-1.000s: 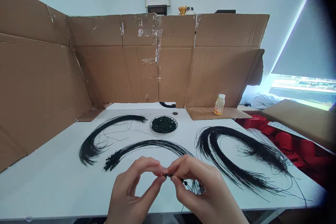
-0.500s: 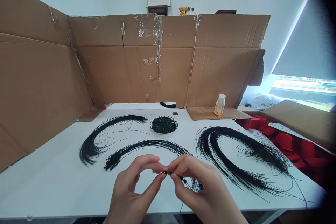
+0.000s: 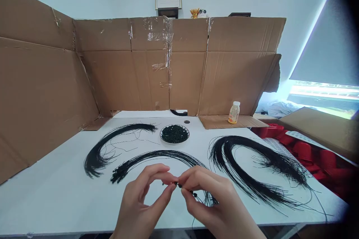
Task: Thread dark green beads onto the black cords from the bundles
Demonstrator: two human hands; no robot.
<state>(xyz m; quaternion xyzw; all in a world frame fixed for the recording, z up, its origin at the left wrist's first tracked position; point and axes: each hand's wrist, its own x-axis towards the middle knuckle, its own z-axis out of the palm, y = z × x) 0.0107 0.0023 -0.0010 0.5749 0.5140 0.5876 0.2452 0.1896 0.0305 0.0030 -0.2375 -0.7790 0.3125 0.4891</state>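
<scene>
Wrists cut off at btm edge. Thin black cord w/ small black beads (image 3: pixel 194 194) mostly hidden betw. fingers. Left hand (image 3: pixel 140 203) & right hand (image 3: pixel 214 205) meet fingertip to fingertip, both pinching it just above white table (image 3: pixel 56 194). Behind: black cord bundles (image 3: pixel 246 164), round dish of black beads (image 3: pixel 174 133), brown cardboard screen (image 3: pixel 112 78).

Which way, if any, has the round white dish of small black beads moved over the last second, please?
No. The white bead dish remains just left of the small dark hole in the table.
</scene>
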